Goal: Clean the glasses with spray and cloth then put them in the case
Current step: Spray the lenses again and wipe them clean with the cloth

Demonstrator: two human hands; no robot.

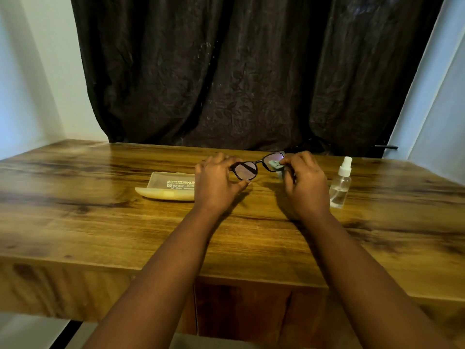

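Observation:
Black-framed glasses point(247, 167) are held up over the middle of the wooden table point(100, 222). My left hand point(216, 183) grips their left lens rim. My right hand point(303, 182) pinches a small pale green cloth point(274, 165) against the right lens. The translucent glasses case point(167, 186) lies open on the table, just left of my left hand, which hides its right end. A clear spray bottle point(341, 183) with a white nozzle stands upright to the right of my right hand.
A dark curtain point(239, 71) hangs behind the table's far edge. White walls stand at the left and right. A dark thin object point(386, 147) pokes out at the back right. The table's front edge runs close to my body.

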